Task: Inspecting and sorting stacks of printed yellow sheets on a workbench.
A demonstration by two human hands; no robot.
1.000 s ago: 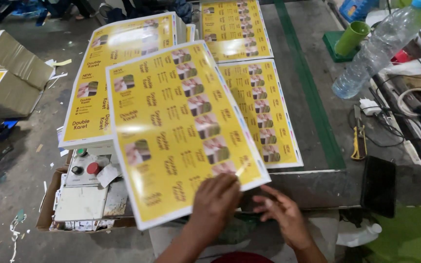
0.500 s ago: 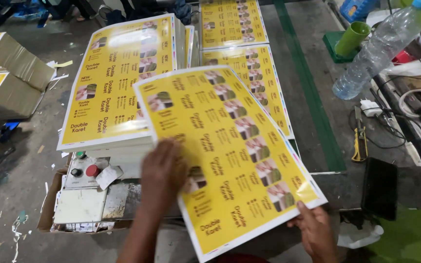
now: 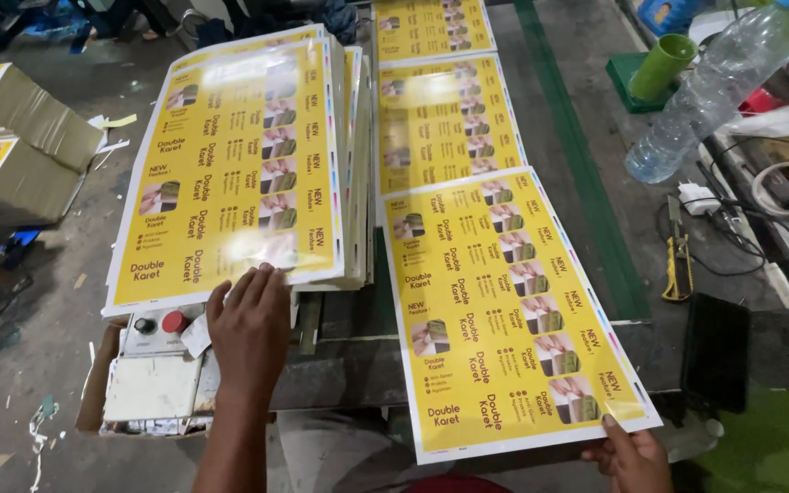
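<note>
Right hand (image 3: 634, 456) pinches the loose sheet's (image 3: 509, 306) near edge; left hand (image 3: 250, 330), fingers spread, touches the stack's (image 3: 235, 164) edge.

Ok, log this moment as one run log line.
left hand: on yellow sheet stack | right hand: gripping loose yellow sheet corner | sheet lying on table

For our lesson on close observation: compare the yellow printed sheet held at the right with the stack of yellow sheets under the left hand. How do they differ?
The single sheet is one thin leaf; the stack is many sheets thick. The right hand pinches the single sheet's lower corner, while the left hand lies flat on the stack's near edge. The single sheet sits skewed and overhangs the table; the stack reflects more glare. Both show the same yellow print with small pictures.
</note>
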